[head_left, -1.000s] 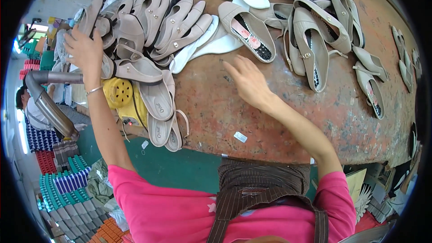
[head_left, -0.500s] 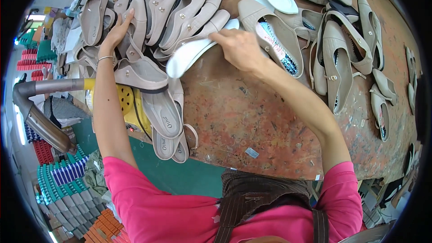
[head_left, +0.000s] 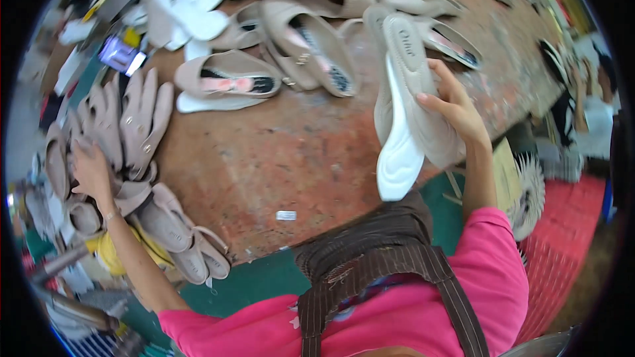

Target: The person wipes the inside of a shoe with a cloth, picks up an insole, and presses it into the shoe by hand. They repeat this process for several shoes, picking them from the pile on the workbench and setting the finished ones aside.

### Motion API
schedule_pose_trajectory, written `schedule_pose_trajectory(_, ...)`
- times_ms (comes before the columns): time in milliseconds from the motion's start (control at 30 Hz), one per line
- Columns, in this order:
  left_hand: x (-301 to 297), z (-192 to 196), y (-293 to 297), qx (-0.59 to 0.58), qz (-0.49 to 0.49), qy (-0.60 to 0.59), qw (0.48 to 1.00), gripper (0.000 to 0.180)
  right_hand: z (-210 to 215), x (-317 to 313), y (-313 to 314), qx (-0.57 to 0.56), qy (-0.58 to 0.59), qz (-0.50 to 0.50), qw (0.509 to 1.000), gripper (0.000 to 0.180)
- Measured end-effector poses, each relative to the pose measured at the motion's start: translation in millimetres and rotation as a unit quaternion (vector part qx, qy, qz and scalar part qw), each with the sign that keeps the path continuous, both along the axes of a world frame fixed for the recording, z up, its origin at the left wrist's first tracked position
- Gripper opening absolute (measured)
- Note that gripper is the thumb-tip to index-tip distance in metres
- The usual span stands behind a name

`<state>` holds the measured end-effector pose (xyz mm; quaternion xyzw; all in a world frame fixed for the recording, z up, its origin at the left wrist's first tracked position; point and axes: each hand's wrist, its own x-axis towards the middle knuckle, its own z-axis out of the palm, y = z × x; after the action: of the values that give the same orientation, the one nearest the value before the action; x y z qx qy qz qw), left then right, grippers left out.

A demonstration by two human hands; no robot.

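My right hand (head_left: 456, 102) is closed around a bundle of shoe insoles, held up over the table's right side. A beige insole (head_left: 407, 46) with dark print faces me, and a white insole (head_left: 399, 152) shows beside it, its heel pointing down. Over at the left, my left hand (head_left: 91, 168) rests with fingers spread on a row of beige shoes (head_left: 135, 129) with small metal buckles. Near that hand, several finished-looking beige slingback shoes (head_left: 172, 231) lie with printed insoles showing inside. A beige shoe (head_left: 228, 76) with a patterned inside lies on a white insole (head_left: 221, 102).
More beige shoes (head_left: 311, 46) lie piled at the back of the worn brown table (head_left: 258, 172), beside loose white insoles (head_left: 202, 16). A phone (head_left: 121, 56) lies at the back left. A metal pipe (head_left: 73, 307) stands at lower left, and a co-worker's arm (head_left: 580, 102) shows far right.
The view has swung right. My right hand has moved from the shoes to the right side, and beige insoles now show with the white one in it. My left hand stays at the shoe row.
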<state>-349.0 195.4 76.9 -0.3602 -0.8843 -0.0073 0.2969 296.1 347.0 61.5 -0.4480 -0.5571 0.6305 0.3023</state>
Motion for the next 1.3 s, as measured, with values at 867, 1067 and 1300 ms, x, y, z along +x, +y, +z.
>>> schedule_pose_trajectory(867, 550.9, -94.1, 134.2, -0.011, -0.570, -0.427, 0.702, 0.026, -17.4, 116.2, -47.6, -0.130, 0.407, -0.235, 0.873, 0.056)
schedule_pose_trajectory(1067, 617.2, -95.2, 244.3, -0.113, -0.371, -0.793, 0.469, 0.042, -85.4, 41.1, -112.1, -0.168, 0.190, -0.129, 0.959, 0.061)
schedule_pose_trajectory(1300, 634.1, -105.1, 253.6, 0.055, -0.320, -0.799, 0.506, 0.015, -101.2, 65.3, -104.9, -0.199, 0.174, -0.205, 0.942, 0.057)
